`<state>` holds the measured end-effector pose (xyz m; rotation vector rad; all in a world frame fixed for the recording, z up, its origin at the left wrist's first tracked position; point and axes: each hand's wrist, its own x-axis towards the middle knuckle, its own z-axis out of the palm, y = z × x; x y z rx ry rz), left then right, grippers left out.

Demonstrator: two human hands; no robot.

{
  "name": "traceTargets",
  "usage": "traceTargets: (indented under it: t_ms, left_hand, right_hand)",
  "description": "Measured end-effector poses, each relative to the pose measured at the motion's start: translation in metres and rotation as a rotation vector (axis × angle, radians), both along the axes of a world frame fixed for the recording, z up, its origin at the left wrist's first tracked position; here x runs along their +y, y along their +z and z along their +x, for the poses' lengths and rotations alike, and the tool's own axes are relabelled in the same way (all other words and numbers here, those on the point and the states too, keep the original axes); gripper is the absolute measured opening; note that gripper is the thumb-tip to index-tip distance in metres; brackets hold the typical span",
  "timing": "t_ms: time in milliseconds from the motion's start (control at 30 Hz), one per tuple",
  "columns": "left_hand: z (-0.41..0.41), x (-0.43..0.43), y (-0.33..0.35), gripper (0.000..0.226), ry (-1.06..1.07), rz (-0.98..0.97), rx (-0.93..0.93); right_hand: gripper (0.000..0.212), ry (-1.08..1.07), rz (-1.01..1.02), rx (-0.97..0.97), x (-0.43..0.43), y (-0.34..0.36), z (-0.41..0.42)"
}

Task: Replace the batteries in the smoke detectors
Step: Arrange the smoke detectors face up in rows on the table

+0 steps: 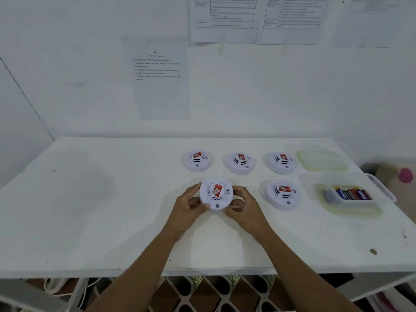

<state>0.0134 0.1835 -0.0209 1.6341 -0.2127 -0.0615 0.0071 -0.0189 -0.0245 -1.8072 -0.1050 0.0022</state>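
Several white round smoke detectors with red labels lie on the white table (90, 210). My left hand (190, 206) and my right hand (244, 207) grip the nearest smoke detector (216, 194) by its left and right rim, fingers curled round it. Another detector (282, 194) lies to the right of it. Three more lie in a row behind: the left detector (197, 161), the middle detector (240, 163) and the right detector (281, 162). A clear plastic box (380, 192) at the right holds several batteries (351, 193).
A clear lid (322, 162) lies behind the battery box at the back right. Printed sheets hang on the white wall behind the table. The table's left half is bare. Cables and a patterned floor show under the front edge.
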Motion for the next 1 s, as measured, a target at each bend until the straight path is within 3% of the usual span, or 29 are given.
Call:
traceTargets:
  t_ms: [267,433,1000]
  left_hand:
    - [0.008,0.004,-0.001,0.065,-0.02,0.104,-0.083]
    - [0.01,0.009,-0.007,0.064,0.023,0.216,-0.128]
    - [0.011,0.009,-0.017,0.065,0.043,0.278,-0.165]
  right_hand:
    - [0.056,0.001,-0.16,-0.173,-0.003,-0.002,0.006]
    - [0.056,-0.012,-0.202,-0.181,0.002,-0.002,0.007]
    - [0.059,-0.014,-0.293,-0.219,0.0,-0.013,0.007]
